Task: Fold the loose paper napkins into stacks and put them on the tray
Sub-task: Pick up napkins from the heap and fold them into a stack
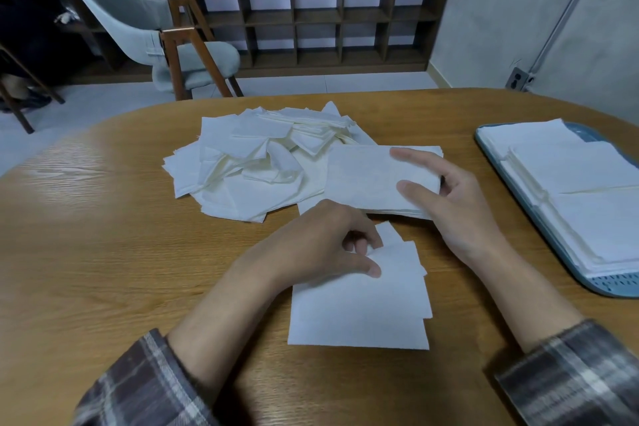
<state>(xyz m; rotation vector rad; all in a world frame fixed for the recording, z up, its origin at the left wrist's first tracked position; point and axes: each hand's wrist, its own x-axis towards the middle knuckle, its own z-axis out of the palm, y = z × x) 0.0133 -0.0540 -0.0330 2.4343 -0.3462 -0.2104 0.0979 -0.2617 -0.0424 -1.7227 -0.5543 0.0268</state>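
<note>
On the wooden table (103, 218), the left hand (321, 245) rests over the far edge of a folded napkin (359, 308) that lies flat nearest the person. Its grip is pressed together, with thumb and curled fingers pinching the napkin's upper corner, where a couple of layers fan apart.

The right hand (449, 197) holds a small stack (363, 180) of folded napkins by its right end, just beyond the left hand. Two digits lie across the top and the rest seem to curl round the end, though the underside is hidden. The stack's left part overlaps the near right edge of the loose pile (249, 162) — a heap of white napkins lying at all angles in the middle of the table.

To the right, well apart from the pile, a blue-grey tray (491, 152) carries finished stacks (570, 176) laid flat side by side, covering most of it. Beyond the table stand a grey chair (155, 28) and a dark cubby shelf (328, 14).
</note>
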